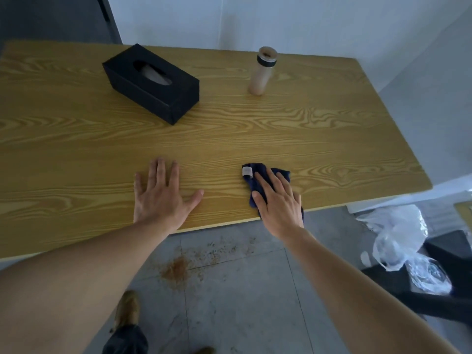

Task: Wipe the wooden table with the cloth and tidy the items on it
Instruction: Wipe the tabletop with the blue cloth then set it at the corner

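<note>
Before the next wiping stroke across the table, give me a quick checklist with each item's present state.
1. Right hand flat on the blue cloth: ok.
2. Cloth fully on the table: not ok, it overhangs the near edge.
3. Left hand flat on the wood, bracing: ok.
4. Tissue box out of the stroke's way: ok, far side.
5. Bottle upright: ok.
6. Bottle's lid sealed: cannot tell.

Tissue box point(151, 83) left — bottle point(263, 71) right
</note>
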`<action>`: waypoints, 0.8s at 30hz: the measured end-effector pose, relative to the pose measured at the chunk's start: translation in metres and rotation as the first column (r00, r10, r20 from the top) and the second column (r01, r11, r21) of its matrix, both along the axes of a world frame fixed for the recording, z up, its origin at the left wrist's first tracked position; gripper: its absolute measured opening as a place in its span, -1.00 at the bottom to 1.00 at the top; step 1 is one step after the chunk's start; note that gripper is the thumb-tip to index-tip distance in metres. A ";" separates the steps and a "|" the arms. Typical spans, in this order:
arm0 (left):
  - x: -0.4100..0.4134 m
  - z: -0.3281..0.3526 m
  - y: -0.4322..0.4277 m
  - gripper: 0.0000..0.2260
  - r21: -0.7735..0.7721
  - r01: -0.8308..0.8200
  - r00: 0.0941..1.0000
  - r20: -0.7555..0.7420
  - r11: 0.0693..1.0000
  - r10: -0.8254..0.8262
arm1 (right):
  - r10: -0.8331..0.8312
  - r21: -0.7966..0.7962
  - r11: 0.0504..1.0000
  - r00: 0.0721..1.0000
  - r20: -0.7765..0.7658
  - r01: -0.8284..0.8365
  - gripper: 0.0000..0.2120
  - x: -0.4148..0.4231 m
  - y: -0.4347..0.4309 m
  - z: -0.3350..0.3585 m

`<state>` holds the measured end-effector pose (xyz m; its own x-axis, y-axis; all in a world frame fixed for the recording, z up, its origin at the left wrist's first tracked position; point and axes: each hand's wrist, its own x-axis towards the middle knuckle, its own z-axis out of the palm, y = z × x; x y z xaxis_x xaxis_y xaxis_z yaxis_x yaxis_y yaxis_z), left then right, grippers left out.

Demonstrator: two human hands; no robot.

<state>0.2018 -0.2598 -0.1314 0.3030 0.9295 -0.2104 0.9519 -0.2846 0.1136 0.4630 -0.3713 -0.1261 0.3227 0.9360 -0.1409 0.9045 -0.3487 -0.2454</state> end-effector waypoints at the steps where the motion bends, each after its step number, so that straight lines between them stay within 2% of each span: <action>1: 0.000 0.001 0.000 -0.07 -0.001 0.006 1.000 0.000 1.000 -0.006 | -0.010 0.013 1.000 1.000 -0.012 0.010 -0.46 -0.004 -0.009 -0.001; 6: -0.009 0.005 -0.001 -0.10 -0.050 0.017 0.995 0.101 0.999 -0.012 | -0.022 0.033 0.999 0.994 -0.103 0.026 -0.51 -0.025 -0.049 0.004; 9: -0.019 0.017 -0.020 -0.20 -0.067 -0.023 0.949 0.311 0.997 0.043 | -0.008 0.003 1.000 0.994 -0.107 0.008 -0.58 -0.036 -0.064 0.017; 11: -0.018 0.031 -0.052 -0.29 -0.123 -0.055 0.874 0.475 0.991 0.107 | -0.030 -0.043 0.999 0.991 -0.127 0.024 -0.63 -0.044 -0.071 0.032; 13: -0.006 0.052 -0.088 -0.39 -0.343 -0.091 0.711 0.635 0.935 0.302 | -0.043 -0.056 0.998 0.985 -0.169 0.034 -0.65 -0.057 -0.077 0.050; 14: 0.000 0.067 -0.104 -0.43 -0.519 -0.091 0.592 0.658 0.850 0.465 | -0.032 -0.039 0.999 0.984 -0.176 0.026 -0.66 -0.065 -0.080 0.060; 16: 0.008 0.089 -0.127 -0.48 -0.828 -0.016 0.289 0.533 0.561 0.795 | 0.032 0.039 0.999 0.988 -0.149 -0.027 -0.62 -0.084 -0.087 0.079; 17: 0.008 0.099 -0.136 -0.48 -0.895 0.059 0.170 0.445 0.442 0.879 | 0.078 0.085 0.994 0.988 -0.131 -0.067 -0.57 -0.095 -0.090 0.089; 18: 0.006 0.112 -0.142 -0.47 -0.911 0.140 0.082 0.401 0.388 0.912 | 0.123 0.126 0.986 0.986 -0.113 -0.108 -0.51 -0.107 -0.093 0.100; 20: -0.001 0.137 -0.146 -0.49 -0.895 0.254 -0.050 0.365 0.366 0.929 | 0.204 0.161 0.968 0.977 -0.064 -0.191 -0.46 -0.128 -0.093 0.122; 22: -0.011 0.164 -0.145 -0.52 -0.871 0.344 -0.109 0.333 0.350 0.937 | 0.254 0.151 0.957 0.967 -0.031 -0.247 -0.44 -0.146 -0.091 0.142; 24: -0.024 0.184 -0.143 -0.53 -0.857 0.378 -0.128 0.324 0.349 0.937 | 0.286 0.125 0.952 0.958 -0.023 -0.281 -0.38 -0.161 -0.087 0.162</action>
